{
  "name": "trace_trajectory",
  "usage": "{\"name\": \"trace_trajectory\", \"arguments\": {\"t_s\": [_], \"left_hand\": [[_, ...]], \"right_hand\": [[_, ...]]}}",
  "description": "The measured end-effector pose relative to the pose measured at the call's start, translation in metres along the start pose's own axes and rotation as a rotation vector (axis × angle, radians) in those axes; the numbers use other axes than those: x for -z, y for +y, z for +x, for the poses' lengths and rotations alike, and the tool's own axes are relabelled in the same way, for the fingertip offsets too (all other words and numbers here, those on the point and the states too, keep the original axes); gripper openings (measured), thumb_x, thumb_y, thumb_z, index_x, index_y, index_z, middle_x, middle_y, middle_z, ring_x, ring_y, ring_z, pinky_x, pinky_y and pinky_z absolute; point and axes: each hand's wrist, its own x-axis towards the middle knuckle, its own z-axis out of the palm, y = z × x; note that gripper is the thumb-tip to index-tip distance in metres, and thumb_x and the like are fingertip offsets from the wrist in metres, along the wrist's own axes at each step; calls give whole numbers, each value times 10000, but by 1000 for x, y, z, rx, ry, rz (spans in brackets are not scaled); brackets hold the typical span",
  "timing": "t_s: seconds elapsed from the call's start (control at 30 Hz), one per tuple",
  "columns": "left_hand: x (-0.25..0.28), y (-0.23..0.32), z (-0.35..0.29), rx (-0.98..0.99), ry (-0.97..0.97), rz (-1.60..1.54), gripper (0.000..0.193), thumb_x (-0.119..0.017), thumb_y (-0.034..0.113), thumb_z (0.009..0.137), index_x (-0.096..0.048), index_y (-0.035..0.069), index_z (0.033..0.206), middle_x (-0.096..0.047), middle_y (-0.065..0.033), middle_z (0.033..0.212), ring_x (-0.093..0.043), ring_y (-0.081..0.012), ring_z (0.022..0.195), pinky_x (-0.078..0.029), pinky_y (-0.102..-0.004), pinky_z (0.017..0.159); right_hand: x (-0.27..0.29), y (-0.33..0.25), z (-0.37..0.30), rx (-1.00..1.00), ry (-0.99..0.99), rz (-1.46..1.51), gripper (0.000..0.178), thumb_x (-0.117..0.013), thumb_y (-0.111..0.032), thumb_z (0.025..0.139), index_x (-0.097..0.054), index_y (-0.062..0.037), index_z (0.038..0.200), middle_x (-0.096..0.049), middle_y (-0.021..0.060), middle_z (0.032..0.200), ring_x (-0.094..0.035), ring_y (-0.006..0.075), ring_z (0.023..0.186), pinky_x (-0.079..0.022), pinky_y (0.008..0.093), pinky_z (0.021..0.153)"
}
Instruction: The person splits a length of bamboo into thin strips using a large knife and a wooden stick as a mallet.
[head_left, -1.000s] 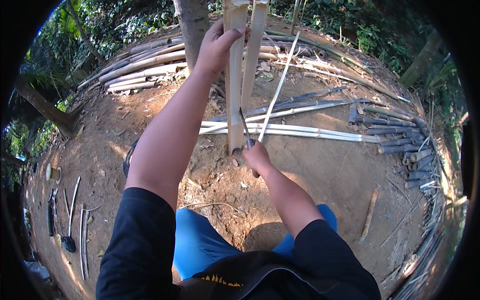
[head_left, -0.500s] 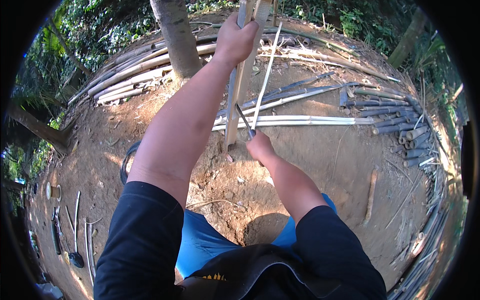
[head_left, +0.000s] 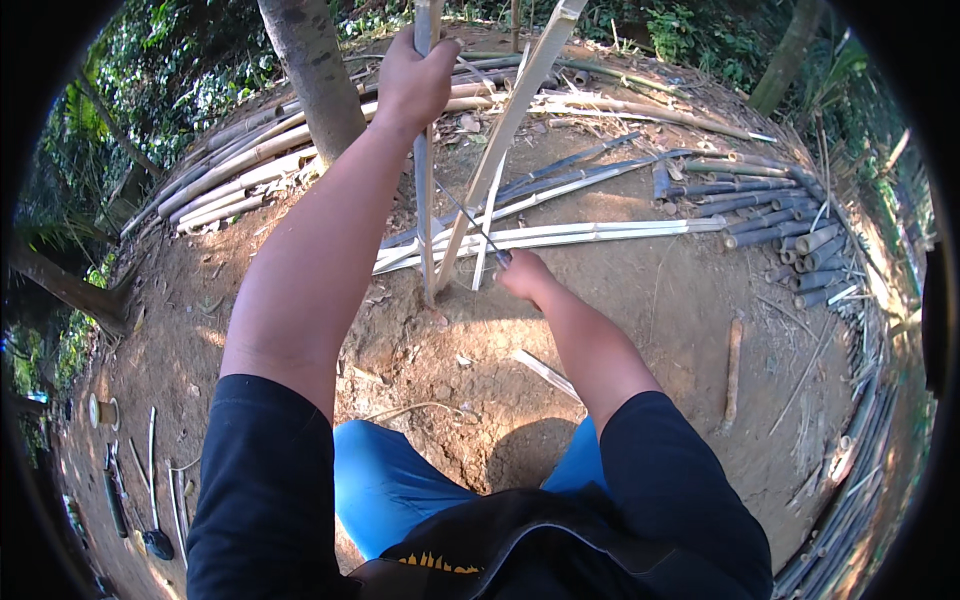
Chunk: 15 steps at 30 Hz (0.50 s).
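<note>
My left hand (head_left: 415, 85) is closed around the upper part of an upright bamboo slat (head_left: 423, 205), whose lower end meets the ground. A second bamboo slat (head_left: 515, 108) leans away from it to the upper right, apart at the top and close to it near the bottom. My right hand (head_left: 524, 277) grips the handle of a long-bladed knife (head_left: 502, 257). Its thin dark blade points up and left, across the leaning slat toward the held one. Whether the blade touches either slat, I cannot tell.
Pale bamboo strips (head_left: 610, 230) lie on the dirt beyond the knife. Cut dark bamboo poles (head_left: 765, 232) are stacked at right, long poles (head_left: 245, 150) at far left beside a tree trunk (head_left: 318, 75). A short pale piece (head_left: 547, 374) lies near my right forearm.
The two slats have spread apart, the right one tilting rightward at the top. My left hand has shifted left with its slat. The pale piece by my right forearm has come into sight.
</note>
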Motion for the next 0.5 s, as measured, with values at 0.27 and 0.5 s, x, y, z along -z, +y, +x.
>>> {"name": "trace_trajectory", "arguments": {"t_s": [0.27,0.5], "left_hand": [[38,-8,4,33,-22,-24,280,-624,297,886,-636,42,1000,-582,-28,841,-537,-147,810,-440,-313,770],[61,7,29,33,-34,-66,274,-610,254,891,-646,21,1030,-656,-72,884,-624,-193,807,-494,-348,770]], "right_hand": [[-24,-43,-14,-108,-56,791,381,-718,-268,831,-604,-4,1081,-685,166,890,-683,324,754,-538,424,735],[-182,44,-12,-340,-455,576,275,-712,-180,818,-610,14,984,-630,120,710,-619,209,577,-502,381,532]]}}
